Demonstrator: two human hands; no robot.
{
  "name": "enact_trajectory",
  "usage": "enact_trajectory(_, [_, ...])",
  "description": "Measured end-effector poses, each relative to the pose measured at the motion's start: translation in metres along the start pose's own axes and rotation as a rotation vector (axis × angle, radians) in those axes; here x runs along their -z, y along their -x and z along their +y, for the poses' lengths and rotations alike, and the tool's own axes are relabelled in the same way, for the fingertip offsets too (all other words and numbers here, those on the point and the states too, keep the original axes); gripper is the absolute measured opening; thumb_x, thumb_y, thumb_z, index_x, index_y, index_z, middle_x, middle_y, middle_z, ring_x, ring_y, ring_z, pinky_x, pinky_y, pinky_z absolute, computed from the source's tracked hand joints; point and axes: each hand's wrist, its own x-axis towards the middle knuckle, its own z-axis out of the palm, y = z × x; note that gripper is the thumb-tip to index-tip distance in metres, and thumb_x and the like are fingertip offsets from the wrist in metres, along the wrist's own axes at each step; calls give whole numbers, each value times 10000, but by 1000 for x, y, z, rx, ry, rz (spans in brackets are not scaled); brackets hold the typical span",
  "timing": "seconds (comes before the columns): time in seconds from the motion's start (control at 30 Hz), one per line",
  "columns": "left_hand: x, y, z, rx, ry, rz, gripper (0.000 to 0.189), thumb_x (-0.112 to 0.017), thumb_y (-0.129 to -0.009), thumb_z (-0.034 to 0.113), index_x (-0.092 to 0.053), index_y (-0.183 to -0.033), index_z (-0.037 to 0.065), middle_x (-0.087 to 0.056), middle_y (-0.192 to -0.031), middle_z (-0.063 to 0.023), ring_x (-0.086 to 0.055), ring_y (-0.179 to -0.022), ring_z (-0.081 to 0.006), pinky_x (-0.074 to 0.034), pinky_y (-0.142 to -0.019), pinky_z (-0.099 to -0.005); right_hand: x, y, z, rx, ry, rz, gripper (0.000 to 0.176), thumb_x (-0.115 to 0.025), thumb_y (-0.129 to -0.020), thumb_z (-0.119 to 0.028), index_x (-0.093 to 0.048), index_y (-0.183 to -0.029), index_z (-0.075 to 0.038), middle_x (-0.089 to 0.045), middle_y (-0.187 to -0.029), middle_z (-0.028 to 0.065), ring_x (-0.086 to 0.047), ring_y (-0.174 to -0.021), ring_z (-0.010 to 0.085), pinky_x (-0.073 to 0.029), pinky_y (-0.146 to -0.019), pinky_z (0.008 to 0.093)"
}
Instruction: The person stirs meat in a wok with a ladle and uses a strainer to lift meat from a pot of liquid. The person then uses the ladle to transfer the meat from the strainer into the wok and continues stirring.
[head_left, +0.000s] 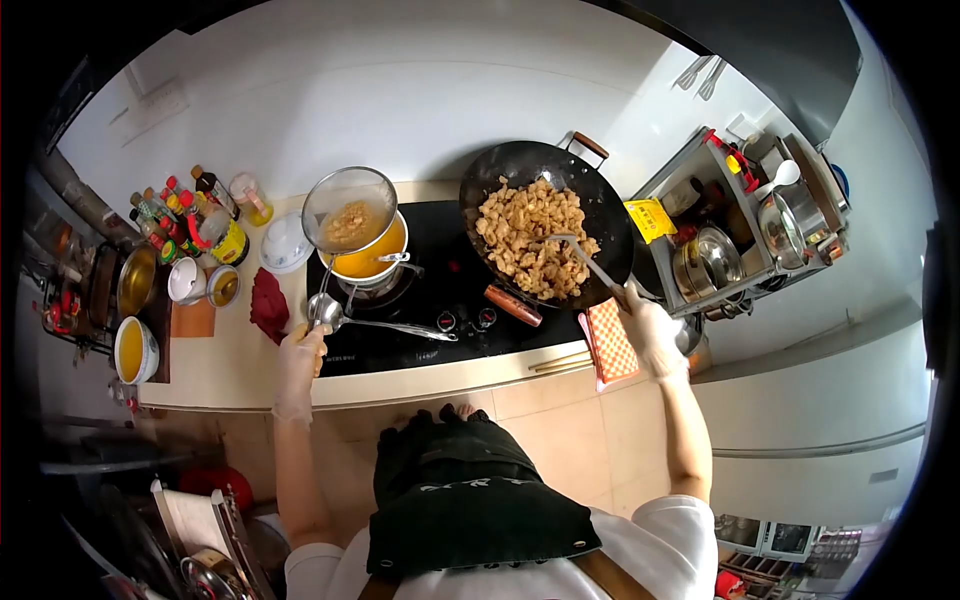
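My left hand (297,362), in a clear plastic glove, is closed round the handle of a wire-mesh strainer (349,188). A small heap of browned pieces (352,222) lies in its mesh, over a white pot (403,232) of yellow liquid. Right by my left fingers is a metal ladle (385,325), its handle stretching over the stove edge. My gloved right hand (650,335) grips a metal spatula (592,262), whose end rests among browned chunks (530,235) in a black wok (612,215).
The black stove (430,350) carries the pot and wok. Bottles (205,225), a clear lid (287,243) and a dark red cloth (268,306) stand or lie at left. A checkered cloth (612,340) hangs near the right edge, beside a rack (735,290) of pans.
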Motion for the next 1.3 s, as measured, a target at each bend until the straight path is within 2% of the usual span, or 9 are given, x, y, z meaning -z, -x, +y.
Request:
enact_trajectory(0.13, [0,-6,-5,31,20,0,177,-599,-868,220,-621,-832,48,-441,-581,38,-333,-393,-39,-256,-366,-231,26,49,20,1,-25,-2,459,-687,-834,-212,-545,-1250,-81,-661,-850,193,-652,-773,353,-512,-651,415])
enact_trajectory(0.37, [-1,-6,-4,25,16,3,169,-578,-881,203,-610,-818,49,-432,-569,44,-319,-388,-34,-242,-360,-226,-71,40,17,-49,153,-92,241,-493,-906,-135,-532,-1130,-54,-670,-778,147,-671,-699,321,-540,-598,426])
enact_trajectory(0.47, [-3,-4,1,22,8,-24,174,-559,-895,195,-630,-853,42,-437,-575,44,-318,-390,-32,-242,-361,-225,-64,28,29,-38,101,-88,608,-583,-873,-204,-337,-1414,-77,-651,-753,183,-633,-634,376,-508,-568,461])
enact_trajectory(0.57, [-2,-3,3,3,7,-30,192,-549,-903,194,-653,-907,33,-442,-581,43,-323,-393,-33,-247,-364,-224,-33,36,33,-57,58,-7,501,-595,-861,-198,-488,-1340,-98,-643,-690,176,-641,-643,352,-504,-586,438])
enact_trajectory(0.73, [-2,0,4,7,-29,-24,225,-497,-929,174,-644,-929,4,-442,-589,33,-351,-424,-42,-279,-394,-218,-12,31,-3,1,24,37,383,-567,-888,-221,-514,-1259,-138,-654,-752,154,-661,-698,320,-534,-614,431])
enact_trajectory(0.87, [5,-5,-8,12,-1,-15,209,-536,-913,187,-658,-929,18,-446,-572,36,-339,-390,-40,-262,-364,-221,-79,-7,-3,75,168,-21,335,-581,-897,-184,-537,-1215,-84,-657,-794,168,-659,-710,326,-532,-614,416])
enact_trajectory(1.1, [17,-12,-17,14,55,45,200,-565,-898,200,-657,-935,27,-457,-559,36,-332,-369,-41,-257,-347,-221,-12,6,-9,61,50,90,239,-585,-876,-185,-535,-1087,-83,-641,-715,152,-654,-670,328,-517,-558,401])
enact_trajectory(1.23, [16,-10,-11,30,20,45,223,-548,-911,209,-659,-967,24,-460,-564,40,-343,-378,-39,-270,-354,-217,-29,-3,-20,53,4,26,362,-577,-891,-221,-511,-1217,-77,-661,-749,143,-653,-691,331,-528,-724,436])
enact_trajectory(1.3, [17,-9,-12,33,9,45,235,-545,-914,219,-660,-976,24,-460,-566,42,-350,-383,-38,-275,-357,-215,-79,-12,-10,105,148,2,343,-514,-933,-230,-510,-1245,-89,-674,-749,107,-665,-675,283,-335,-1021,589])
